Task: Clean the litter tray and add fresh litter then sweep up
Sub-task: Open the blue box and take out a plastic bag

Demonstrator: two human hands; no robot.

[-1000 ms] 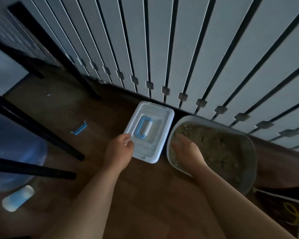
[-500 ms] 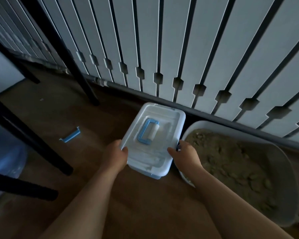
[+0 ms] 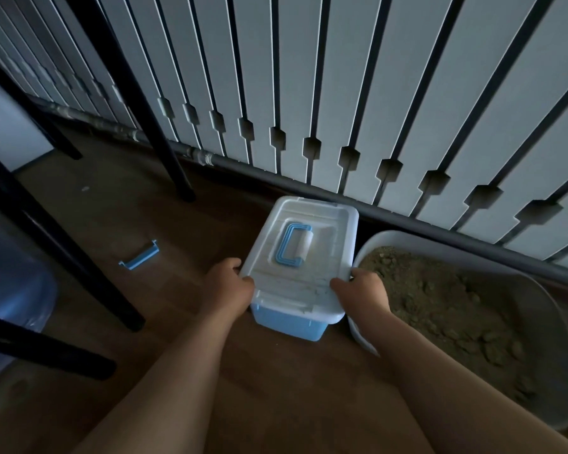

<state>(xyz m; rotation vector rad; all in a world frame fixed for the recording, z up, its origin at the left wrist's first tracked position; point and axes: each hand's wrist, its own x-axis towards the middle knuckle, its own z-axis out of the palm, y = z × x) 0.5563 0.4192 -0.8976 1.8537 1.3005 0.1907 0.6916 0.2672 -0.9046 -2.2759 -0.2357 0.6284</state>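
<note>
A pale blue plastic storage box (image 3: 289, 324) with a clear white lid (image 3: 304, 257) and a blue carry handle (image 3: 294, 245) stands on the wooden floor by the slatted wall. My left hand (image 3: 228, 286) grips the lid's near left edge. My right hand (image 3: 363, 293) grips its near right edge. To the right lies the grey oval litter tray (image 3: 548, 329), filled with clumpy brown litter (image 3: 440, 309). The tray touches the box's right side.
A loose blue clip (image 3: 140, 255) lies on the floor to the left. Black furniture legs (image 3: 164, 142) stand at the left and back. A blue water bottle (image 3: 10, 299) sits at the far left edge. A dark pipe (image 3: 407, 221) runs along the wall base.
My right hand left the litter tray and took hold of the box lid's right edge. My left hand stayed at the left edge. The view shifted closer and to the left.
</note>
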